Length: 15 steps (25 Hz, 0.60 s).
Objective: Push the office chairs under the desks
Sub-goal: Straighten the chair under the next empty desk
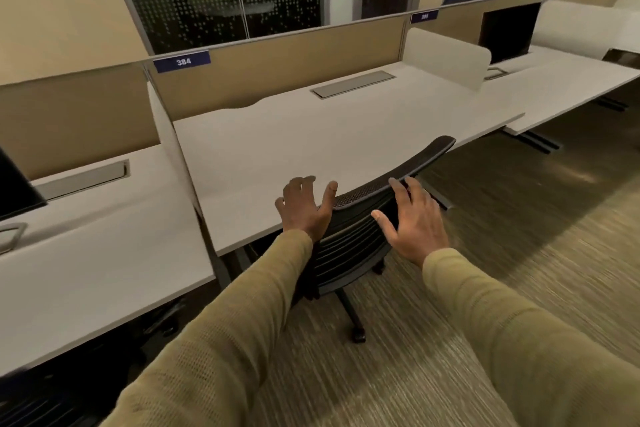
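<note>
A black mesh-backed office chair (360, 236) is sitting at the near edge of the middle desk (311, 142), the one under the blue tag reading 384 (182, 61). Its backrest is standing right at the desk's front edge, its seat is hidden beneath the top, and one caster leg (353, 319) is trailing out onto the striped carpet (485, 218). Judging from that, this chair is looking close to fully tucked in.

Both hands are spreading open with fingers apart and gripping nothing. The left hand (304, 210) is hovering at the left end of the backrest's top rail, and the right hand (414, 220) is hovering at the middle of the rail; whether either palm is touching the mesh cannot be told.

At the near left, under the neighbouring desk (86, 274), dark chair parts (52, 406) are showing, blurred. Far to the right, another desk (568, 80) is carrying a monitor (505, 33), and a dark shape beside it may be another chair waiting; that much of the job is probably remaining.
</note>
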Tool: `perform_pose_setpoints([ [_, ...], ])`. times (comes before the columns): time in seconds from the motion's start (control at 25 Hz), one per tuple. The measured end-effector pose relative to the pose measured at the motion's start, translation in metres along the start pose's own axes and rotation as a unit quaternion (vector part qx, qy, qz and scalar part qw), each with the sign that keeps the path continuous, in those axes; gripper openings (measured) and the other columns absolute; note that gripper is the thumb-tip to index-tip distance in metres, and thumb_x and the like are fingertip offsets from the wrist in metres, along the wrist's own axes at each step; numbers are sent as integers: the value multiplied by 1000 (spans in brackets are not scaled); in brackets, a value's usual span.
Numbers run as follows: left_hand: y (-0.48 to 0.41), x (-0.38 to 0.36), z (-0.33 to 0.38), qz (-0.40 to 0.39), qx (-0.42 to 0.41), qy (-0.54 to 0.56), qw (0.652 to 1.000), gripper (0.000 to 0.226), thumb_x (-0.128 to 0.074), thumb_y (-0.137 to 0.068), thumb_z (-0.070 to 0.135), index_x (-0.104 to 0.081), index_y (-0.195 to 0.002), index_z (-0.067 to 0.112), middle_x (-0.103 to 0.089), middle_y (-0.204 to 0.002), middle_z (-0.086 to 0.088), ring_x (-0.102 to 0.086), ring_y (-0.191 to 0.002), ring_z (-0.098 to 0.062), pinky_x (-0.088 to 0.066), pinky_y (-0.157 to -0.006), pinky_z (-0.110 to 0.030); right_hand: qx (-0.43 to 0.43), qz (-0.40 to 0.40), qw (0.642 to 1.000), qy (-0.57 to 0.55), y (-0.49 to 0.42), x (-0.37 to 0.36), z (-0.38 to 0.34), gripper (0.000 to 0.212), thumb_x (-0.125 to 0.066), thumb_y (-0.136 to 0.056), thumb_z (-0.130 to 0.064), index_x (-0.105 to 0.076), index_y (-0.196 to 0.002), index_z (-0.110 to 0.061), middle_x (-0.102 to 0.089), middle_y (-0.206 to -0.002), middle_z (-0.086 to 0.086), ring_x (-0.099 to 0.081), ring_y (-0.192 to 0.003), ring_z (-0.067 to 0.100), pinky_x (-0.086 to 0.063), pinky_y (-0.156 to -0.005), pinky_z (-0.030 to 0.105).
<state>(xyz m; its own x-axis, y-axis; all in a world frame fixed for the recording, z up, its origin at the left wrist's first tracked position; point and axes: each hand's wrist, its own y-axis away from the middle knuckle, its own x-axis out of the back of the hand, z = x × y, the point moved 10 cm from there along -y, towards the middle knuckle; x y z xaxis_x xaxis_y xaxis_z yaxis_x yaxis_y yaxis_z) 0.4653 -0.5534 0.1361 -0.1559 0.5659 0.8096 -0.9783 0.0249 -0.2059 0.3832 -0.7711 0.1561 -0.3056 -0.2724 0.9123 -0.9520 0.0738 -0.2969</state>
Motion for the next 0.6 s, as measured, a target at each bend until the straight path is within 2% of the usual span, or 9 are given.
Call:
perform_pose_setpoints([
  [0.12,-20,-9,25,4,-9,-17,1000,75,-24,-92,73,-60,-130,20,-53,-134,-4,-45,-129,-25,-26,-111,-53,23,-30,999,7,-36,-8,16,80,-41,-95,-66,-21,-158,-21,-18,-164,15,-15,-152,32,-16,-123,52],
  [0.28,-30,-33,41,2,54,-90,994,81,-16,-94,76,-61,-128,18,-54,-132,-7,-45,-127,-28,-24,-111,-58,71,-87,993,21,-71,-25,40,82,-31,-95,-72,-18,-159,-22,-11,-167,11,-5,-154,28,-5,-125,51],
  [0.44,-25,-63,44,-29,138,-182,973,92,-8,-89,81,-61,-130,18,-55,-134,-11,-46,-128,-33,-24,-109,-62,126,-149,980,30,-97,-38,68,83,-28,-93,-76,-23,-158,-23,-15,-167,9,-6,-154,28,-5,-124,54],
  [0.6,-24,-70,39,-24,210,-243,947,103,-3,-80,90,-69,-116,20,-63,-120,-10,-53,-117,-35,-29,-105,-61,175,-244,951,78,-121,-60,101,86,-40,-90,-76,-16,-159,-29,-9,-168,4,-2,-154,30,-3,-122,61],
])
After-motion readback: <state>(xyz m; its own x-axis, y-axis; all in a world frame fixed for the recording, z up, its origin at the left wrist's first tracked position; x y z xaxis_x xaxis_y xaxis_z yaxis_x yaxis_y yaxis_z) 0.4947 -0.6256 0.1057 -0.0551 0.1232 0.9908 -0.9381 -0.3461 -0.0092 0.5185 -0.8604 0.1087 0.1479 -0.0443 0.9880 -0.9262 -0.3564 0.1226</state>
